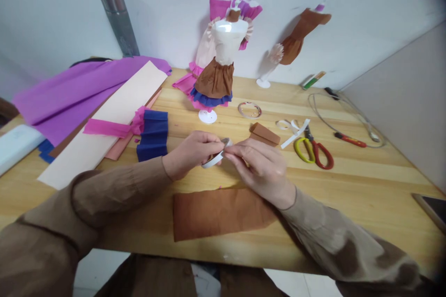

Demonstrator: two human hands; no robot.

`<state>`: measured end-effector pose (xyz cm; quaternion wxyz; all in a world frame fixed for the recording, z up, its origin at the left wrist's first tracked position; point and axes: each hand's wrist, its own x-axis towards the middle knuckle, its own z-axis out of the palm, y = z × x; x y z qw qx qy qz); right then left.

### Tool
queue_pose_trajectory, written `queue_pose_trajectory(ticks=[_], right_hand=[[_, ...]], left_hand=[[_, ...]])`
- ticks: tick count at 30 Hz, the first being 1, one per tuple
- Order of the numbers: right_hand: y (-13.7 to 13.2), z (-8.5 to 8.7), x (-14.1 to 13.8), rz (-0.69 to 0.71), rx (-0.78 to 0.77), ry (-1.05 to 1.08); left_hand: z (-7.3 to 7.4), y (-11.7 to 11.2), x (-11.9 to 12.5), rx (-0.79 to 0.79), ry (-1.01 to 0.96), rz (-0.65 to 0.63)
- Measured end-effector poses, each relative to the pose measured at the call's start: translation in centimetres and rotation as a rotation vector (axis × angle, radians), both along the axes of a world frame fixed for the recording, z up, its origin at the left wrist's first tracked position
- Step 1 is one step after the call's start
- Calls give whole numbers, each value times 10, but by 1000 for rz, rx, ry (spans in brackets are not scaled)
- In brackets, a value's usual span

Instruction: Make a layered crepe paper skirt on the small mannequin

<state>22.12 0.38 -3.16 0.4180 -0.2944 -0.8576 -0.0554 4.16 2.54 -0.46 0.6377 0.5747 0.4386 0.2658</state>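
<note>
Between my hands, above the table, is a roll of white tape (212, 162). My left hand (193, 151) grips the roll with thumb and fingers. My right hand (263, 167) pinches at the roll's near right edge, where the tape's end seems to be; the fingertips partly hide it. Below the hands a brown crepe paper strip (219, 216) lies flat near the table's front edge. Behind them stands a small white mannequin (228, 39) with a brown gathered skirt (214, 79) over blue and pink ruffles.
Red-and-yellow scissors (313, 151), white tape strips (296, 133), a folded brown piece (264, 134) and a clear ring (250, 110) lie to the right. Purple paper (87, 88), a cream strip (104, 125) and blue paper (152, 134) lie left. More dressed mannequins and a grey bottle (118, 18) stand behind.
</note>
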Motion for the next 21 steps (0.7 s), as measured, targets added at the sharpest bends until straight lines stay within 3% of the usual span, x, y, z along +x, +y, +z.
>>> queue_pose_trajectory(ticks=[4,9,13,17,21], right_hand=[[-1,4,0,-23,-324,211],[3,7,1,-27,-750,510],[10,4,2,10,-874,616],[13,0,2,56,-950,728],[13,0,0,101,-1018,815]], left_hand=[[-5,-1,-1,81,-19,-33],[-10,6,-6,327,19,-131],[-10,12,-8,485,92,-151],[-10,9,-6,656,168,-86],[-7,-1,-4,686,196,-59]])
